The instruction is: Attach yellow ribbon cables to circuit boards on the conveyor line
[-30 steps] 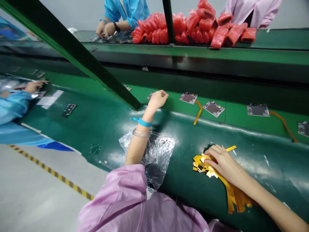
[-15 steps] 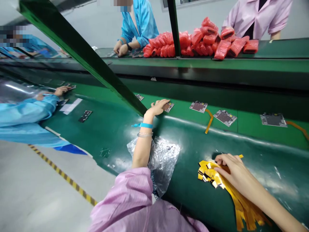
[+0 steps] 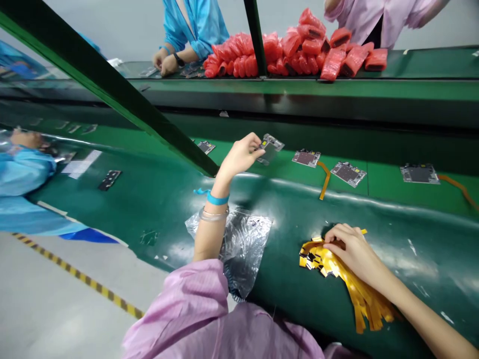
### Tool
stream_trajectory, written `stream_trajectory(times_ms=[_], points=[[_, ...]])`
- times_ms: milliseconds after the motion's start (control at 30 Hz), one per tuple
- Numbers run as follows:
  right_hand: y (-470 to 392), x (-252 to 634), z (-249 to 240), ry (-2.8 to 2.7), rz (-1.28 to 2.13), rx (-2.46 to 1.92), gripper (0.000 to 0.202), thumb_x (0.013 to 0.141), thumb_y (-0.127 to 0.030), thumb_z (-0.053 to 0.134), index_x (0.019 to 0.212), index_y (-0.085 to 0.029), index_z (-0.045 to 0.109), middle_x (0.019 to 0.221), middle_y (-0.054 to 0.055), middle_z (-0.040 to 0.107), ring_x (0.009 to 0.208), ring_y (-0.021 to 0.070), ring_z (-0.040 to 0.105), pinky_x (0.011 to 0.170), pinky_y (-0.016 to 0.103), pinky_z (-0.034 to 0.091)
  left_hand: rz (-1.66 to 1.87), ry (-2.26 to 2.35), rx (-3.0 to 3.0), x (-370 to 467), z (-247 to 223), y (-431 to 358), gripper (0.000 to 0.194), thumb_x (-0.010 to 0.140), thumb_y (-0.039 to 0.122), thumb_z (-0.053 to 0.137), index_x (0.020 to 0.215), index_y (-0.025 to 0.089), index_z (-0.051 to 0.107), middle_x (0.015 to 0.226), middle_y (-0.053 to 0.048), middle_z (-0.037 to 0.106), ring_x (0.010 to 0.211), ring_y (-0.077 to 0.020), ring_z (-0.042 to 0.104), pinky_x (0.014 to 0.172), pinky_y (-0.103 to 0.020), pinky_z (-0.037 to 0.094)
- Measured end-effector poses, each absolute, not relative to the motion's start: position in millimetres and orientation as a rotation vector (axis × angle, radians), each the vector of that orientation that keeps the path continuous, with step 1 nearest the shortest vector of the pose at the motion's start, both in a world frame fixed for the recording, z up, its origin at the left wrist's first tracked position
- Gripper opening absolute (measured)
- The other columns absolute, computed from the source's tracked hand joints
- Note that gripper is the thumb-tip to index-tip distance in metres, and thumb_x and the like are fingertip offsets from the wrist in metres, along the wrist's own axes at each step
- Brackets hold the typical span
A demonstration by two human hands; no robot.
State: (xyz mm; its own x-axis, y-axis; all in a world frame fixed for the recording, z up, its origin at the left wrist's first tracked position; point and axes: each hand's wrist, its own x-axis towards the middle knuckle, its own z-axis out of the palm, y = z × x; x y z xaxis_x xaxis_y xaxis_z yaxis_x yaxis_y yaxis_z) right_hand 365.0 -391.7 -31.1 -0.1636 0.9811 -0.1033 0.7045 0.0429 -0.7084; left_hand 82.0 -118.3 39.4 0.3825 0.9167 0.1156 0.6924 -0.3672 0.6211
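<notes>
My left hand (image 3: 242, 155) pinches a circuit board (image 3: 270, 149) by its left edge, holding it tilted above the green belt (image 3: 381, 192). My right hand (image 3: 346, 244) is closed at the top of a bundle of yellow-orange flex strips (image 3: 359, 289), which fan out beneath it on the dark green mat; a strip end sticks out past its knuckles. Farther right on the belt lie a board with a flex strip (image 3: 306, 158), a bare board (image 3: 349, 174) and another board with a strip (image 3: 419, 174).
A green diagonal post (image 3: 112, 94) crosses the left side. A clear plastic bag (image 3: 245, 244) lies under my left forearm. Red-wrapped bundles (image 3: 310, 47) are piled on the far bench near two people. A co-worker's blue sleeve (image 3: 26, 172) is at far left, near a black part (image 3: 110, 180).
My left hand has lifted the circuit board off the belt. My right hand stays at the flex bundle, its fingers slightly shifted. The whole view has moved a little.
</notes>
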Motion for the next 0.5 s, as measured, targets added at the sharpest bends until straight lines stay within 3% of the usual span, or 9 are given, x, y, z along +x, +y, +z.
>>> stream_trajectory(times_ms=[100, 233, 333, 400, 500], points=[[-392, 368, -27, -1.819, 0.902, -1.701, 0.016, 0.095, -0.031, 0.069, 0.081, -0.028, 0.073, 0.087, 0.000, 0.078, 0.084, 0.0261, 0.069, 0.084, 0.043, 0.041, 0.672, 1.054, 1.787, 117, 48, -152, 0.020, 0.089, 0.026, 0.064, 0.097, 0.020, 0.046, 0.092, -0.001, 0.064, 0.078, -0.0129, 0.063, 0.071, -0.025, 0.052], [-402, 373, -15, -1.631, 0.835, -1.684, 0.014, 0.099, -0.039, 0.064, 0.092, -0.027, 0.070, 0.106, 0.004, 0.079, 0.104, 0.0277, 0.071, 0.094, 0.045, 0.046, 0.466, 0.707, 1.534, 150, 51, -202, 0.034, 0.081, 0.026, 0.076, 0.096, 0.020, 0.045, 0.079, 0.004, 0.056, 0.071, -0.0100, 0.058, 0.065, -0.022, 0.048], [-413, 372, 0, -1.359, 0.763, -1.629, 0.012, 0.108, -0.036, 0.047, 0.110, -0.028, 0.056, 0.083, 0.000, 0.071, 0.078, 0.0194, 0.069, 0.076, 0.035, 0.053, 0.366, 0.600, 1.586, 160, 52, -237, 0.033, 0.081, 0.027, 0.078, 0.094, 0.019, 0.048, 0.082, 0.004, 0.057, 0.077, -0.0094, 0.057, 0.071, -0.023, 0.047], [-419, 369, 11, -1.204, 0.742, -1.577, 0.009, 0.105, -0.034, 0.054, 0.112, -0.029, 0.055, 0.070, -0.005, 0.059, 0.061, 0.0158, 0.059, 0.060, 0.028, 0.049, 0.321, 0.571, 1.633, 162, 56, -256, 0.030, 0.083, 0.028, 0.077, 0.093, 0.020, 0.050, 0.087, 0.002, 0.059, 0.082, -0.0103, 0.057, 0.074, -0.024, 0.048], [-423, 365, 20, -1.167, 0.671, -1.600, 0.013, 0.093, -0.030, 0.073, 0.104, -0.027, 0.065, 0.067, -0.006, 0.052, 0.056, 0.0132, 0.050, 0.052, 0.025, 0.041, 0.250, 0.525, 1.686, 162, 64, -274, 0.026, 0.087, 0.029, 0.073, 0.093, 0.021, 0.048, 0.086, 0.003, 0.059, 0.080, -0.0103, 0.057, 0.071, -0.024, 0.049]])
